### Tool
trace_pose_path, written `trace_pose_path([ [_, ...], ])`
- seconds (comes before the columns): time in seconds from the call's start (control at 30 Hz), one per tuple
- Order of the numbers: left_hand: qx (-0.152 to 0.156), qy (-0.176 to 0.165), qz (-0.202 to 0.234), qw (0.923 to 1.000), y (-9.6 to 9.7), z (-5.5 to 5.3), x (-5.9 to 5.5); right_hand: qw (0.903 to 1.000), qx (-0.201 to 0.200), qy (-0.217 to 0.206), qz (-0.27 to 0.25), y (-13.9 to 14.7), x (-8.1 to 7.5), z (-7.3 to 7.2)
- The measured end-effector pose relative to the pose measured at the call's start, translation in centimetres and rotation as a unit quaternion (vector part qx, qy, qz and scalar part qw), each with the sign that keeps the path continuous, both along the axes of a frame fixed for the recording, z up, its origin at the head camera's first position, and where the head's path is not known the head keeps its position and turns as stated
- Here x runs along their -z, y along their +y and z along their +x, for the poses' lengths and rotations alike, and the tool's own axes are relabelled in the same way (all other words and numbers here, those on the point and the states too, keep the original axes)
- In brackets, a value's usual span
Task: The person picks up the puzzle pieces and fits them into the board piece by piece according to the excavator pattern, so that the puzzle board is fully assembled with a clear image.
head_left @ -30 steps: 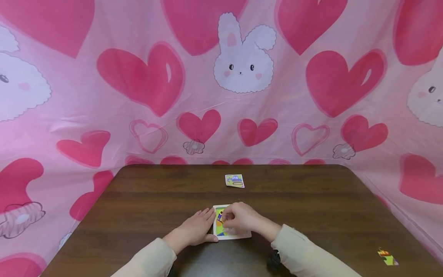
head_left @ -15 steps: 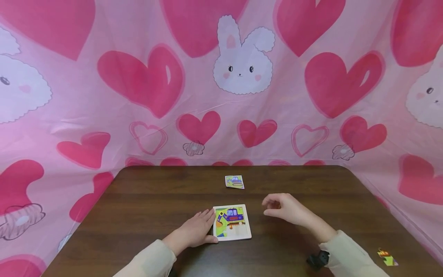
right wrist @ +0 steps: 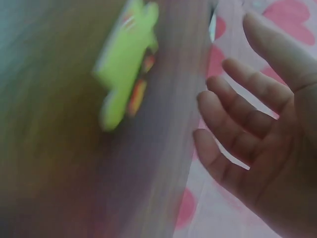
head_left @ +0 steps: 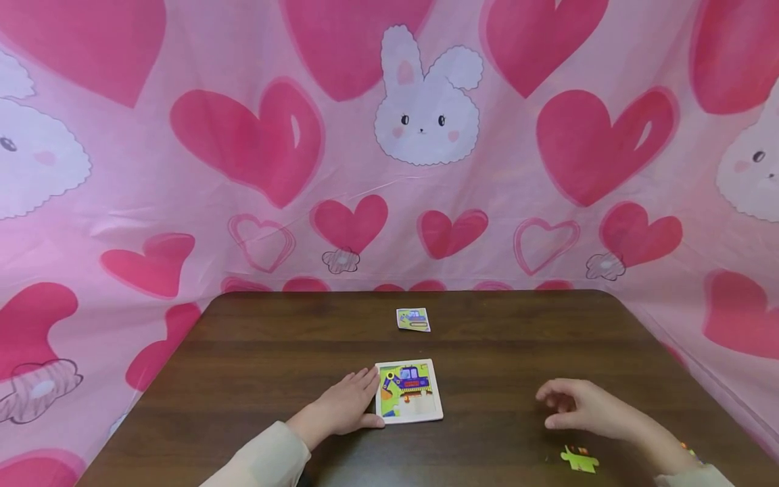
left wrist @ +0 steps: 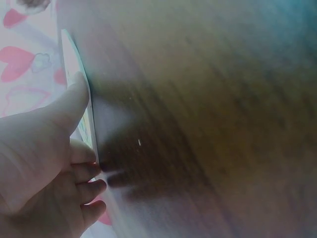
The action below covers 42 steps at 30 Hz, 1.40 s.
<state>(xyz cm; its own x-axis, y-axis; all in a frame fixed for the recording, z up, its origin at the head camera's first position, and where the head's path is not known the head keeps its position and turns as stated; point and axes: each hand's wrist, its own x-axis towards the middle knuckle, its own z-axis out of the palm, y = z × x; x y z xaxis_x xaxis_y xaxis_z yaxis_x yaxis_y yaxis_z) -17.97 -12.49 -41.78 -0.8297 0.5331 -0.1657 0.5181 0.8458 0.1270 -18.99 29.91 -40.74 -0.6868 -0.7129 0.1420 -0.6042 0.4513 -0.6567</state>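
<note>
A white-rimmed jigsaw tray (head_left: 438,406) lies on the table, its fitted pieces showing a blue excavator (head_left: 414,379). Bare board (head_left: 422,404) shows in its lower right part. My left hand (head_left: 343,404) lies with extended fingers against the tray's left side; the left wrist view shows the thumb (left wrist: 77,101) at the tray edge. Off to the right, my right hand (head_left: 587,410) hovers over the table with loosely bent fingers and holds nothing. Just below it lies a lime-green puzzle piece (head_left: 579,461), seen blurred in the right wrist view beside the spread fingers (right wrist: 237,114).
A small picture card (head_left: 413,319) with an excavator lies farther back on the brown table (head_left: 292,325). Part of another colourful piece (head_left: 689,452) peeks out by my right forearm. A pink heart-patterned cloth (head_left: 426,182) hangs behind the table.
My right hand has left the tray, where it hid part of the picture, and moved right with nothing in it, towards the lime-green piece. The left hand keeps its place.
</note>
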Motion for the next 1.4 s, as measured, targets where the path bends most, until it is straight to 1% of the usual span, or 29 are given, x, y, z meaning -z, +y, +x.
trace_pose_path([
  [0.1, 0.002, 0.0, 0.003, 1.0, 0.0, 0.0, 0.1, 0.9994, -0.022, -0.023, 0.017, 1.4, 0.4, 0.6],
  [0.17, 0.003, -0.001, 0.004, 1.0, 0.0, 0.0, 0.1, 0.999, -0.035, -0.019, 0.023, 2.2, 0.7, 1.1],
  [0.27, 0.003, -0.003, 0.005, 1.0, 0.0, -0.1, 0.1, 0.9984, -0.049, -0.021, 0.018, 3.1, 1.0, 1.8],
  [0.33, 0.003, -0.003, 0.005, 1.0, -0.1, -0.1, 0.1, 0.9978, -0.056, -0.033, 0.009, 3.5, 1.2, 2.3],
  [0.4, 0.003, -0.004, 0.006, 1.0, -0.1, -0.1, 0.1, 0.9964, -0.061, -0.059, 0.002, 3.8, 1.4, 2.6],
  [0.47, 0.003, -0.002, 0.006, 1.0, -0.1, 0.0, 0.1, 0.9953, -0.061, -0.076, 0.003, 4.0, 1.6, 2.9],
  [0.6, 0.002, -0.003, 0.007, 1.0, -0.1, 0.0, -0.1, 0.9966, -0.058, -0.055, 0.02, 4.3, 1.9, 3.2],
  [0.63, 0.002, -0.002, 0.006, 1.0, -0.1, 0.0, -0.1, 0.997, -0.059, -0.045, 0.022, 4.3, 2.0, 3.2],
  [0.7, 0.002, -0.003, 0.006, 1.0, -0.1, 0.0, -0.1, 0.998, -0.057, -0.01, 0.026, 4.3, 2.2, 3.2],
  [0.8, 0.004, 0.0, 0.005, 1.0, -0.1, 0.0, 0.0, 0.9982, -0.049, 0.025, 0.025, 4.1, 2.4, 3.2],
  [0.87, 0.005, 0.0, 0.005, 1.0, -0.1, 0.0, 0.0, 0.998, -0.044, 0.039, 0.023, 3.8, 2.5, 3.2],
  [0.97, 0.007, -0.001, 0.005, 1.0, -0.1, 0.0, 0.0, 0.9982, -0.04, 0.041, 0.017, 3.4, 2.5, 2.9],
  [1.07, 0.006, -0.005, 0.006, 0.9999, -0.1, 0.1, -0.1, 0.9986, -0.045, 0.025, 0.015, 3.0, 2.3, 2.5],
  [1.17, 0.006, -0.008, 0.007, 0.9999, -0.1, 0.1, -0.2, 0.9986, -0.051, -0.002, 0.015, 2.7, 1.8, 2.1],
  [1.23, 0.007, -0.007, 0.006, 0.9999, -0.1, 0.1, -0.2, 0.9985, -0.053, -0.007, 0.014, 2.3, 1.5, 1.8],
  [1.27, 0.008, -0.005, 0.005, 0.9999, -0.1, 0.1, -0.2, 0.9986, -0.051, -0.006, 0.013, 2.1, 1.3, 1.7],
  [1.4, 0.01, 0.005, 0.002, 0.9999, -0.1, 0.1, -0.1, 0.998, -0.041, 0.047, 0.011, 0.6, 0.5, 1.0],
])
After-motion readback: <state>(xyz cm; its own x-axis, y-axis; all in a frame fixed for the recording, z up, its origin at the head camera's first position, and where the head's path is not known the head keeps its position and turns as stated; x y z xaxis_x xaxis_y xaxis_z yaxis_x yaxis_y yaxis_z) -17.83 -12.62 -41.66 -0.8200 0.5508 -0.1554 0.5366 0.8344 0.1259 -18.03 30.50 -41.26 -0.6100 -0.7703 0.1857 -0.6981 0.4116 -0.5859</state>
